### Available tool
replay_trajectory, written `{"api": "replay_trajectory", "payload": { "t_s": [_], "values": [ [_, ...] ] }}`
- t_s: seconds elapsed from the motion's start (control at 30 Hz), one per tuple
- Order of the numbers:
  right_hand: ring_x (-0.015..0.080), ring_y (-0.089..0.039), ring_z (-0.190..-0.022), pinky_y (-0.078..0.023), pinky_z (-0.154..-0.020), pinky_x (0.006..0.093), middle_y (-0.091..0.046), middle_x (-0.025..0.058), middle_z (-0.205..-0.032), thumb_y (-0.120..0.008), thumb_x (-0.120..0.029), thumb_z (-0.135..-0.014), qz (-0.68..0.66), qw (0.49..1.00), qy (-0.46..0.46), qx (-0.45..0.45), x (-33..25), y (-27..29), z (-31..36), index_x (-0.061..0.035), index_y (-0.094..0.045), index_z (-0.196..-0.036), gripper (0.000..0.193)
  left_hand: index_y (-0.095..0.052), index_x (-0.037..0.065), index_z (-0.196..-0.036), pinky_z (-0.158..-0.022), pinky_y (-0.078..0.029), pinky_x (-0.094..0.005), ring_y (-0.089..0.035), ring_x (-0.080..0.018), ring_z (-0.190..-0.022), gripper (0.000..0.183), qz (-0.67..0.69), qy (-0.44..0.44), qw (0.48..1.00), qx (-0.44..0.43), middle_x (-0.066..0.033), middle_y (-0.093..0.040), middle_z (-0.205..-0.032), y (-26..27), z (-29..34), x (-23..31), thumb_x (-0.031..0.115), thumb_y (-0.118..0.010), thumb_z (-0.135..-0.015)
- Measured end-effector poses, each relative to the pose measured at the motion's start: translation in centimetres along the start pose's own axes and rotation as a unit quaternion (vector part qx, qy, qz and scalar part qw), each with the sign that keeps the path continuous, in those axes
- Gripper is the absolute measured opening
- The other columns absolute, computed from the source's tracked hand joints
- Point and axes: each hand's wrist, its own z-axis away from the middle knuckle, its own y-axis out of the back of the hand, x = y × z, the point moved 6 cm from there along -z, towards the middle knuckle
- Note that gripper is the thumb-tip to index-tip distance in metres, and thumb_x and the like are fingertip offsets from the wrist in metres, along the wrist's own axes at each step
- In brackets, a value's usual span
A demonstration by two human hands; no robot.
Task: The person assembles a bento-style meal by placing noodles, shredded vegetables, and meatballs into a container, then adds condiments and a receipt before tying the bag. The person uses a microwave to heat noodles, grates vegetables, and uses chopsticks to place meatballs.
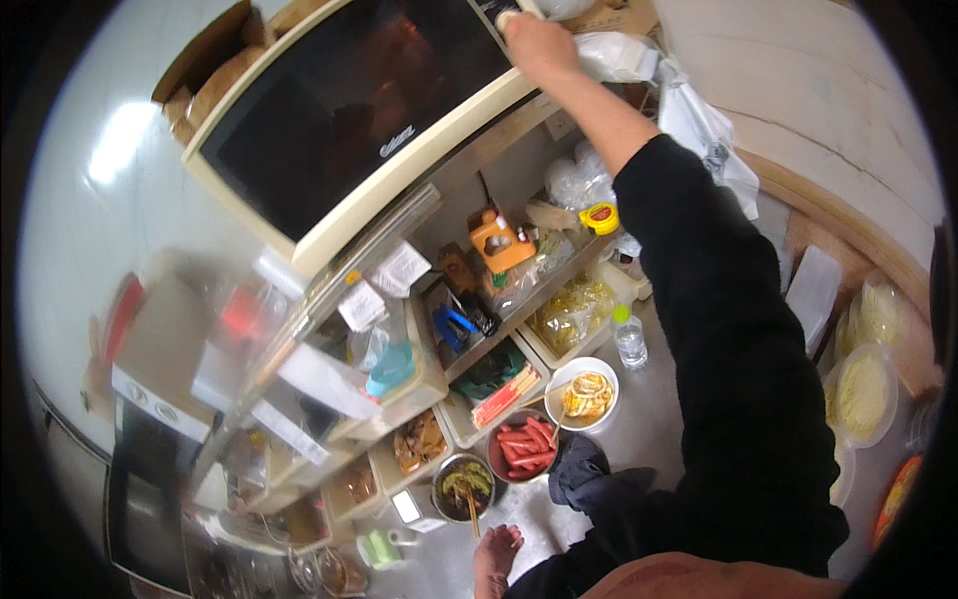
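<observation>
Up at the top, my right hand (540,45) has its fingers closed round a pale knob (509,18) on the control strip of a cream microwave (419,150). Its dark glass door (339,110) is closed. My bare left hand (497,549) is low, near the counter's front, with its fingers loosely apart and nothing seen in them. Nearest to it is a metal bowl (464,484) of dark sauce with green bits and chopsticks. Beyond that are a bowl of red sausages (524,446) and a white bowl (599,371) with yellow and white strips of food.
Under the microwave, a shelf carries an orange holder (501,240) and a yellow tape measure (599,219). A clear bottle with a green cap (629,337) stands by the white bowl. Dark cloth (581,472) lies beside the sausages. Tubs of pale food (862,395) are at the right.
</observation>
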Motion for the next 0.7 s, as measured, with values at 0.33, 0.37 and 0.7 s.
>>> {"api": "replay_trajectory", "payload": {
  "t_s": [0.33, 0.37, 0.7],
  "values": [
    [0.0444, -0.062, -0.077, -0.049, -0.07, 0.0506, -0.063, 0.0286, -0.079, -0.043, -0.036, -0.094, -0.078, 0.991, -0.014, 0.108, 0.0, 1.9, 3.0, 0.0036, -0.06, -0.085, 0.044, -0.055, -0.003, -0.107, -0.087, -0.047, -0.0446, -0.062, -0.0313, -0.09, 0.035, 0.04, -0.01, 0.999, 0.017, -0.0204, -0.064, -0.1, -0.6, 2.8, 0.2, 0.029, -0.045, -0.097],
    [0.0443, -0.061, -0.076, -0.049, -0.068, 0.0501, -0.062, 0.0286, -0.077, -0.044, -0.036, -0.095, -0.113, 0.98, 0.0, 0.161, -0.5, 2.9, 4.5, 0.0028, -0.059, -0.085, 0.042, -0.054, -0.004, -0.109, -0.088, -0.047, -0.0442, -0.062, -0.0313, -0.091, 0.035, 0.045, 0.003, 0.998, 0.034, -0.0206, -0.064, -0.1, 0.1, 2.7, -0.2, 0.028, -0.044, -0.097],
    [0.0081, -0.05, -0.07, -0.043, -0.061, 0.0223, -0.057, 0.0033, -0.083, -0.054, -0.015, -0.095, -0.491, 0.869, -0.039, 0.049, -3.3, 5.9, 27.9, -0.0027, -0.053, -0.101, 0.014, -0.053, -0.004, -0.11, -0.079, -0.052, -0.0361, -0.064, -0.0234, -0.085, 0.031, 0.039, 0.004, 0.999, 0.007, -0.0163, -0.065, -0.098, 0.8, 4.6, -2.0, 0.024, -0.045, -0.098]
  ]
}}
